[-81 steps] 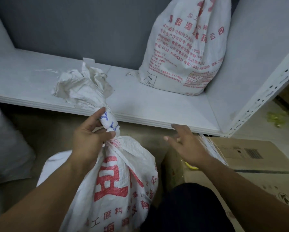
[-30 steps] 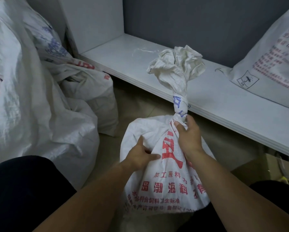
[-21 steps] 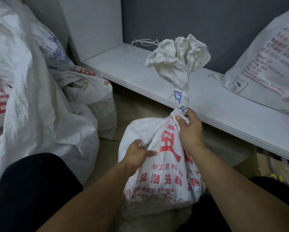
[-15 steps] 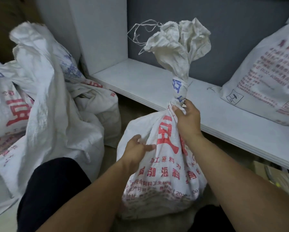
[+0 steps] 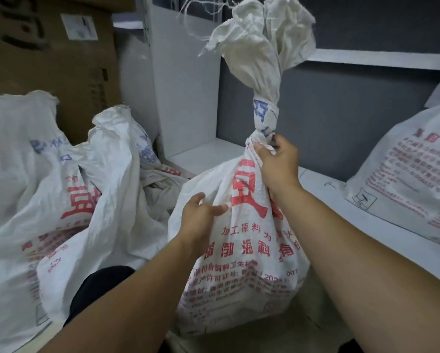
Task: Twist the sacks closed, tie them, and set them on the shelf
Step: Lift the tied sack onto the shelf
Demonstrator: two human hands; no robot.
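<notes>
The left grip [image 5: 201, 220] pinches a fold in the side of a printed sack [image 5: 239, 263]. The right grip [image 5: 277, 164] is clenched round its twisted neck, holding the sack upright just before the shelf [image 5: 208, 154]. At left slump loose sacks [image 5: 61, 200]; another sack [image 5: 404, 179] sits on the shelf, right.

White lower shelf [image 5: 208, 154], printed sack [image 5: 412, 174] resting on its right end, slumped open sacks [image 5: 48, 187] left, apparently on the floor

A storeroom: a white metal shelf [image 5: 213, 154] against a grey wall [image 5: 341, 118], a big cardboard box [image 5: 48, 52] beyond its left end, and printed woven sacks [image 5: 35, 179] (red and blue lettering) heaped on the floor.
</notes>
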